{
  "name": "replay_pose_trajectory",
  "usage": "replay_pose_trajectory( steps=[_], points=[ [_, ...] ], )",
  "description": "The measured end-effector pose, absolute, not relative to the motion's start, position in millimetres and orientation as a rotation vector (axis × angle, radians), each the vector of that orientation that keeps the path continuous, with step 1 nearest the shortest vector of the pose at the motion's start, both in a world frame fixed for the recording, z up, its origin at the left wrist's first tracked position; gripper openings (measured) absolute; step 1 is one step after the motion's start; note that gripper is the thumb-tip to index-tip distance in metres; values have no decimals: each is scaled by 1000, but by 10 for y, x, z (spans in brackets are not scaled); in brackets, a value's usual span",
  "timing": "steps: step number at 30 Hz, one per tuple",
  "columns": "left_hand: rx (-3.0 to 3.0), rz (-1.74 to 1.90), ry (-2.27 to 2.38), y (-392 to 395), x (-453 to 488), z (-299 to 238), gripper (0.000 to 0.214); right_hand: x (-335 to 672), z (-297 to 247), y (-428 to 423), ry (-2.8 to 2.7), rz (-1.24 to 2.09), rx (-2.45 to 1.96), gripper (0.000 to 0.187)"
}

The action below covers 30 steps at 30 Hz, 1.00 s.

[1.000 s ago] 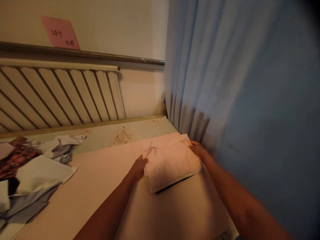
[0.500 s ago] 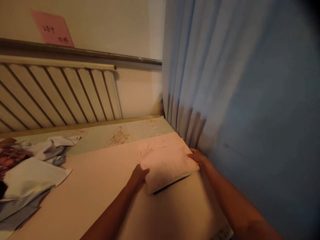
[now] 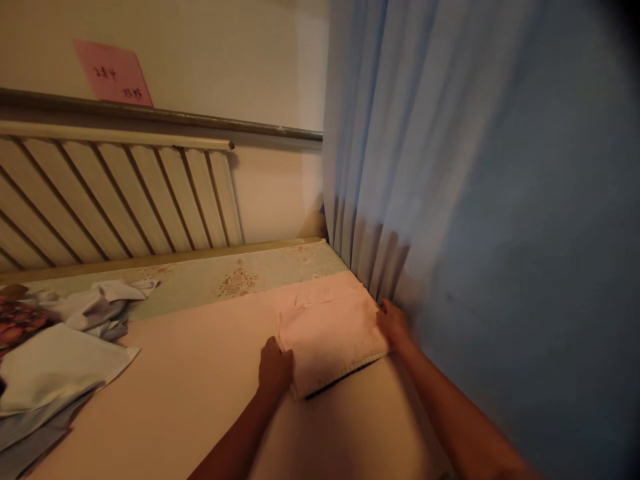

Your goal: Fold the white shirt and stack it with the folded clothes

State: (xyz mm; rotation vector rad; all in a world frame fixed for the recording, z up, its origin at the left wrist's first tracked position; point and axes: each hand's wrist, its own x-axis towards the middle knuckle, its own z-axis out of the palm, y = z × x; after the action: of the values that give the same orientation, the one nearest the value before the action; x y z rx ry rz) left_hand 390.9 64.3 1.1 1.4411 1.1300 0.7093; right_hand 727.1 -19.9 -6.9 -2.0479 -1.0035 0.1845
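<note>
A folded pink cloth (image 3: 330,330) lies on the pink sheet (image 3: 200,373) near the bed's far right corner, with a dark edge showing under its near side. My left hand (image 3: 274,368) rests against the cloth's left edge, fingers curled at it. On the opposite side my right hand (image 3: 391,322) touches the cloth's right edge, close to the blue curtain (image 3: 450,167). Whether either hand grips the cloth or only presses against it is unclear.
A heap of loose clothes (image 3: 55,353) in white, grey-blue and a red floral print lies at the left. A slatted headboard (image 3: 115,193) and rail stand behind, with a pink paper note (image 3: 114,75) on the wall. Floral mattress fabric (image 3: 235,280) shows beyond the sheet.
The cloth's raised far flap has been laid flat and the bundle now sits lower and neater. Both hands slid a little nearer along its sides.
</note>
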Motion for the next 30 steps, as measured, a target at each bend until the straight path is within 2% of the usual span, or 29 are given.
replay_pose_trajectory(
  steps=[4,9,14,18,23,30],
  points=[
    [2200,942,1402,570,4093,103,56,6980,127,-70,-1231,9,-1936,47],
    [2795,866,1203,640,4514,-7,52,6603,102,179,-1611,-198,-1852,47],
    [2876,664,1168,852,4656,-270,55,6522,-277,262,-1725,-272,-2036,48],
    [2858,673,1169,895,4629,-420,58,6548,-473,259,-1694,-322,-2054,46],
    [2831,727,1184,826,4608,-424,57,6567,-488,263,-1718,-365,-2049,46],
    [2744,603,1144,611,4326,-366,60,6663,-708,254,-1760,-493,-2036,50]
  ],
)
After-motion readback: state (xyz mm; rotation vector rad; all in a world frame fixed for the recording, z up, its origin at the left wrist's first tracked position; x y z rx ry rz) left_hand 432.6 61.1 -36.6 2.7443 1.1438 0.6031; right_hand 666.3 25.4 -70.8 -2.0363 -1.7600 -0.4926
